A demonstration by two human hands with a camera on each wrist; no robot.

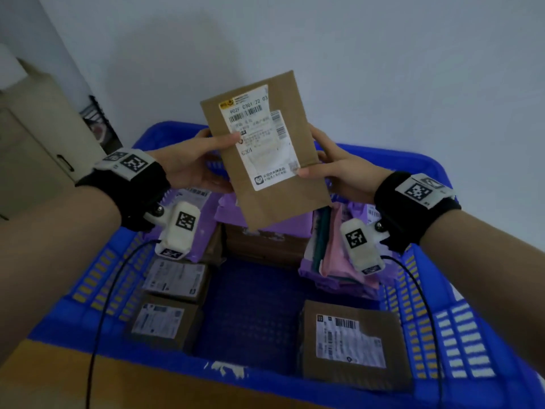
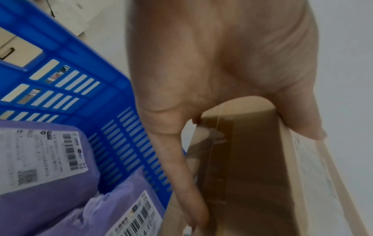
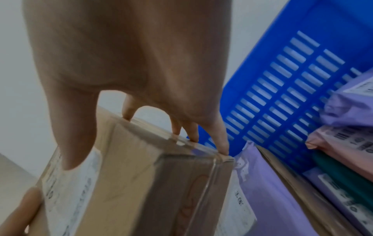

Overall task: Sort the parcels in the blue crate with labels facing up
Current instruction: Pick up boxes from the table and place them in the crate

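A flat brown cardboard parcel (image 1: pixel 283 178) with a white shipping label (image 1: pixel 259 137) facing me hangs above the blue crate (image 1: pixel 460 329), held by both hands. My left hand (image 1: pixel 191 160) grips its left edge, thumb on the label and fingers behind. My right hand (image 1: pixel 333 166) pinches the right edge, thumb on the label's lower corner. The left wrist view shows the parcel (image 2: pixel 252 159) edge-on between thumb and fingers (image 2: pixel 185 183). In the right wrist view the parcel (image 3: pixel 131 175) is taped, with the thumb on the label.
In the crate, three brown boxes (image 1: pixel 348 340) (image 1: pixel 160 320) (image 1: pixel 177 277) lie label up. Purple mailers (image 1: pixel 194 219) (image 2: pixel 46 159) sit at the back left, purple, pink and teal mailers (image 1: pixel 339 261) at the right. The crate's floor (image 1: pixel 253 308) shows in the middle. A beige cabinet (image 1: pixel 32 137) stands left.
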